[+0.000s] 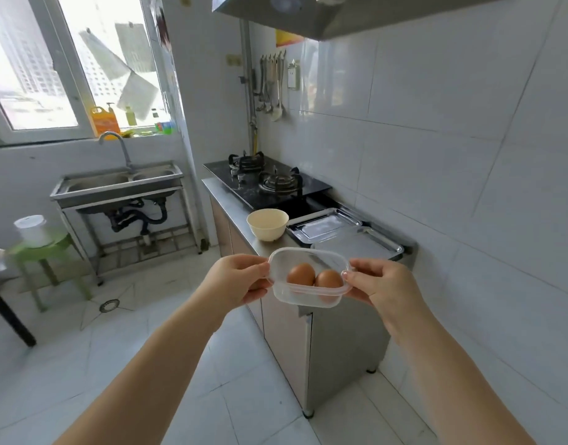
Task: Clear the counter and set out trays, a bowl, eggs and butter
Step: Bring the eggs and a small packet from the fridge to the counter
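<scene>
Both hands grip a clear plastic tub (308,284) by its rim, left hand (236,279) and right hand (377,284), two brown eggs (314,277) inside. Just beyond the tub on the counter (234,207): cream bowl (267,223), two steel trays (340,234), then the stove (266,181).

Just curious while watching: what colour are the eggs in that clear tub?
Brown eggs, both of them, seen in the head view.
</scene>
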